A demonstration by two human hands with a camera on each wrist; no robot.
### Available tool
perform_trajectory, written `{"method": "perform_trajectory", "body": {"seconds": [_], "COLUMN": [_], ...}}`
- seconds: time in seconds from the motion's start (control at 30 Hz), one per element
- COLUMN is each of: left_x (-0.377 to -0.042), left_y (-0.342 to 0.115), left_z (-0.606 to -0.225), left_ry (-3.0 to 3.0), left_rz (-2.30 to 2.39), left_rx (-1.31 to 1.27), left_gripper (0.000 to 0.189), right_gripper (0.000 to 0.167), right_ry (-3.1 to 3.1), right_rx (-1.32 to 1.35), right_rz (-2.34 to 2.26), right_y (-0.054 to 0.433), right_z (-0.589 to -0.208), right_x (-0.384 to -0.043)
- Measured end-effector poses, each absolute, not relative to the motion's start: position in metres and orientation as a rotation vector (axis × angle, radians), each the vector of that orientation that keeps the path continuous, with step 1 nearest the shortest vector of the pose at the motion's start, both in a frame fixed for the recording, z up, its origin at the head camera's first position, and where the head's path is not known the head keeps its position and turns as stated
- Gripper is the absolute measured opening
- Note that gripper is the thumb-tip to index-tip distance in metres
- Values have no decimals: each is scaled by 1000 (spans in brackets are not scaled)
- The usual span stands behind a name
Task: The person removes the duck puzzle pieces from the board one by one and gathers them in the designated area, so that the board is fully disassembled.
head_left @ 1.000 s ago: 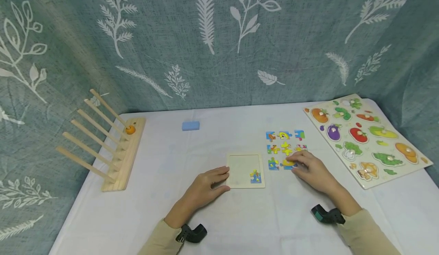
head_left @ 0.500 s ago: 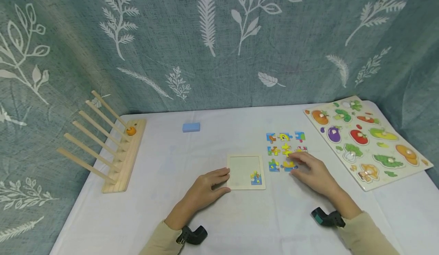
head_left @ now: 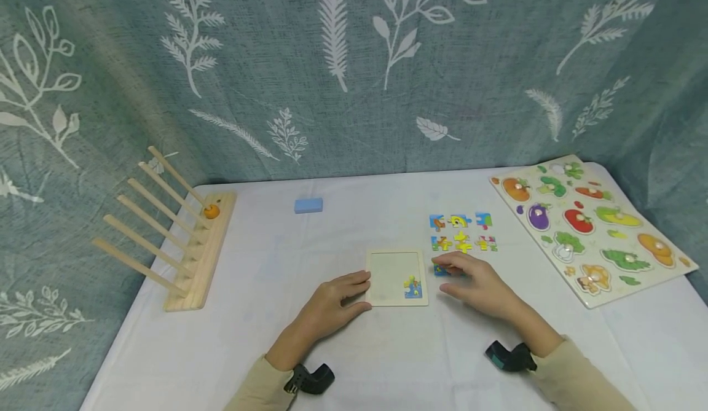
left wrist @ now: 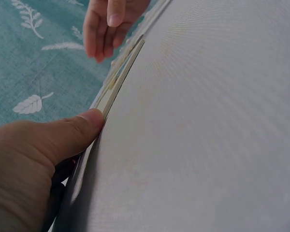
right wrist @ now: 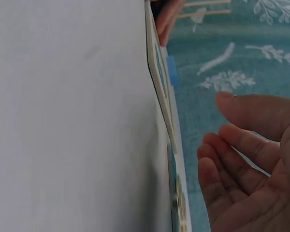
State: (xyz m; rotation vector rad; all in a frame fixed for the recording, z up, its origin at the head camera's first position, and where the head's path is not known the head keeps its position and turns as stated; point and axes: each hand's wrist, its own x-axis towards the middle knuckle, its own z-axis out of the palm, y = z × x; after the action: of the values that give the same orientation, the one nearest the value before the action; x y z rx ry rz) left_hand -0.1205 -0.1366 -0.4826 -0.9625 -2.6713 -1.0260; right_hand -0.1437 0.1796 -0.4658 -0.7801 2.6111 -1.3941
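Note:
A shallow square wooden puzzle tray [head_left: 393, 276] lies on the white table, with one blue and yellow jigsaw piece [head_left: 413, 288] in its lower right corner. My left hand [head_left: 329, 306] rests against the tray's left side, fingertips and thumb at its edge; the left wrist view shows the thumb [left wrist: 82, 128] touching the rim. Right of the tray, my right hand [head_left: 478, 282] hovers over the lowest row of loose pieces, partly hiding it. One blue piece [head_left: 440, 271] peeks out beneath the fingers. In the right wrist view the fingers [right wrist: 232, 174] and thumb stand apart, holding nothing.
Two rows of loose jigsaw pieces [head_left: 461, 241] lie beyond my right hand. A vegetable knob-puzzle board [head_left: 558, 276] is at the right. At left stands a wooden peg rack [head_left: 207, 270] with an orange bead [head_left: 211, 211]. A blue block [head_left: 308, 205] sits near the back edge.
My right hand has moved left from the lower middle piece toward the lower left one, uncovering the pink piece at the right of the middle row. The left hand and tray stay in place.

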Motion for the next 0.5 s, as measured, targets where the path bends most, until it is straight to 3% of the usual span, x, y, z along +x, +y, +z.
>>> {"method": "perform_trajectory", "body": {"seconds": [0.5], "left_x": [-121], "left_y": [-138], "left_z": [-484], "left_ry": [-2684], "left_rz": [-1013], "left_rx": [-967], "left_gripper": [43], "right_gripper": [44], "right_ry": [2536], "right_rx": [-857], "right_rz": [-1242], "right_y": [142], "right_z": [-468], "right_x": [-142]}}
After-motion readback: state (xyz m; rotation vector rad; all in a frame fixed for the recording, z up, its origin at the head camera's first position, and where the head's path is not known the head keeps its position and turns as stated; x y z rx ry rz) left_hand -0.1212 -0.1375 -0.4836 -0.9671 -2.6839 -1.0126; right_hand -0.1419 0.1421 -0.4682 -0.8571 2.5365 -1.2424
